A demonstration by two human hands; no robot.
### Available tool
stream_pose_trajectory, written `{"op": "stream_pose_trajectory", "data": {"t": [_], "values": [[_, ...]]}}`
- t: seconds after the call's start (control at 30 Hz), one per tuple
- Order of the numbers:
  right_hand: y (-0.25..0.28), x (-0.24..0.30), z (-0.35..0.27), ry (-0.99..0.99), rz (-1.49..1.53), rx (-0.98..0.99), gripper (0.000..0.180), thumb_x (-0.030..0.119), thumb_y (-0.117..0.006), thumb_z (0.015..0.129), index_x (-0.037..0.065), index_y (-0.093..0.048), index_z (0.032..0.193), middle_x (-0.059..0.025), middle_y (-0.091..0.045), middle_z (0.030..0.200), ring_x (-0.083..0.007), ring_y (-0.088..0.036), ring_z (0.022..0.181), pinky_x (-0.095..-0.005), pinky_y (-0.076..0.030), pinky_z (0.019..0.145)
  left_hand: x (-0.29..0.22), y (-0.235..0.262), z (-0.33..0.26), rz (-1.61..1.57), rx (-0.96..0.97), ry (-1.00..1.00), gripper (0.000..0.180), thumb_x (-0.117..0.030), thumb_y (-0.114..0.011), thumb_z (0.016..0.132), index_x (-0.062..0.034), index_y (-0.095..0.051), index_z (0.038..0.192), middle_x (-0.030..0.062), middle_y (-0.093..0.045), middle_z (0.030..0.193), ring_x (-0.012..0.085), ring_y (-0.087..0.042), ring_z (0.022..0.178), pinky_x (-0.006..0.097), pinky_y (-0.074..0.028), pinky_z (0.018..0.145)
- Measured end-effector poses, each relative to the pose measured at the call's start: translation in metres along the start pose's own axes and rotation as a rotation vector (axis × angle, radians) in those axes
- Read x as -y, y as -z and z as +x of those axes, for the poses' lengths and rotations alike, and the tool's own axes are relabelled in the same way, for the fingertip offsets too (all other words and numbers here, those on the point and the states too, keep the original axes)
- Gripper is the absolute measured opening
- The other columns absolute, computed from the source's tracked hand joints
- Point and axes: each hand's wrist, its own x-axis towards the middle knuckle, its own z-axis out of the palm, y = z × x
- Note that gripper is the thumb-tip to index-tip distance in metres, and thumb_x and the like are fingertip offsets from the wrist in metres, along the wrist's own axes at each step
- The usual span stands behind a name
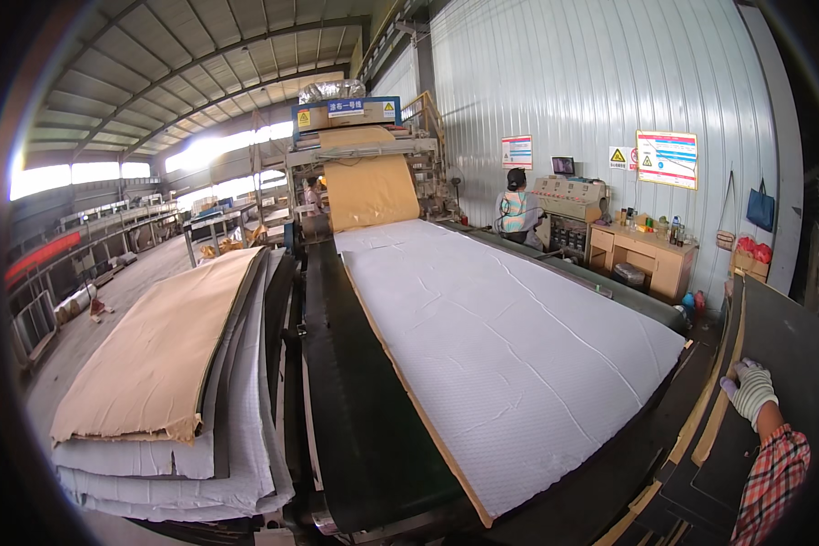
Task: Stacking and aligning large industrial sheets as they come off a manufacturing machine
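Observation:
My right hand (752, 391), in a striped white knit glove with purple fingertips, reaches in from the lower right in a red plaid sleeve. Its fingers curl over the left edge of a dark grey sheet (791, 337), which lies on a stack of similar sheets with tan edges. My left hand is out of the picture. In front of me a white quilted-looking sheet (509, 337), wrinkled and edged in tan, lies along a dark conveyor belt (364, 428). Tan sheeting (370, 187) comes down from the machine at the belt's far end.
On the left stands a stack of sheets with a tan one (155, 350) on top. A person (516, 211) in a striped top is by a control console (568, 196). Bottles stand on a wooden desk (650, 250) along the metal wall. The machine frame (300, 159) spans the belt.

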Motion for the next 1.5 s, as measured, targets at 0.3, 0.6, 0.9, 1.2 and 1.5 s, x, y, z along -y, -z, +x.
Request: {"op": "stream_pose_trajectory", "data": {"t": [0.3,0.6,0.9,1.2,1.5], "values": [[-0.001,-0.001,0.001,0.008,0.000,-0.011,0.049,0.036,-0.053,0.082,0.001,-0.053,0.116,-0.0211,-0.049,0.123,-0.0344,-0.045,0.115,-0.0393,-0.032,0.099,0.002,-0.005,-0.001,-0.002,-0.024,-0.004,0.033,-0.034,-0.048,0.077,-0.0124,-0.064,0.095,0.0106,-0.057,0.109,0.0312,-0.047,0.107,0.044,-0.036,0.090],[-0.003,-0.005,0.000,0.012,0.003,-0.028,0.048,0.036,-0.055,0.081,0.001,-0.054,0.114,-0.0213,-0.049,0.123,-0.0349,-0.045,0.114,-0.0399,-0.034,0.098,-0.001,0.002,0.001,0.010,0.075,0.042,0.034,-0.035,-0.047,0.079,-0.0134,-0.063,0.100,0.0101,-0.055,0.115,0.0305,-0.044,0.112,0.045,-0.034,0.094],[-0.003,-0.002,0.000,0.013,0.014,-0.039,0.049,0.036,-0.055,0.081,0.001,-0.054,0.115,-0.0214,-0.049,0.123,-0.0352,-0.045,0.115,-0.0401,-0.033,0.098,-0.002,0.006,-0.001,-0.005,0.158,0.094,0.035,-0.036,-0.047,0.080,-0.0164,-0.061,0.106,0.0089,-0.052,0.122,0.0292,-0.042,0.117,0.045,-0.031,0.097],[-0.001,0.000,-0.001,0.011,0.015,-0.044,0.048,0.036,-0.055,0.081,0.001,-0.055,0.113,-0.0210,-0.049,0.123,-0.0346,-0.045,0.114,-0.0401,-0.033,0.098,0.000,0.002,0.000,-0.006,0.182,0.107,0.038,-0.037,-0.048,0.079,-0.0149,-0.060,0.107,0.0093,-0.051,0.123,0.0296,-0.041,0.118,0.045,-0.030,0.098],[0.001,0.001,-0.001,-0.001,0.006,-0.012,0.049,0.036,-0.054,0.082,0.001,-0.054,0.116,-0.0209,-0.049,0.123,-0.0341,-0.045,0.115,-0.0396,-0.033,0.099,-0.001,0.006,0.000,0.009,0.166,0.096,0.041,-0.037,-0.048,0.080,-0.0129,-0.059,0.111,0.0101,-0.050,0.124,0.0294,-0.040,0.119,0.044,-0.029,0.100]]}}
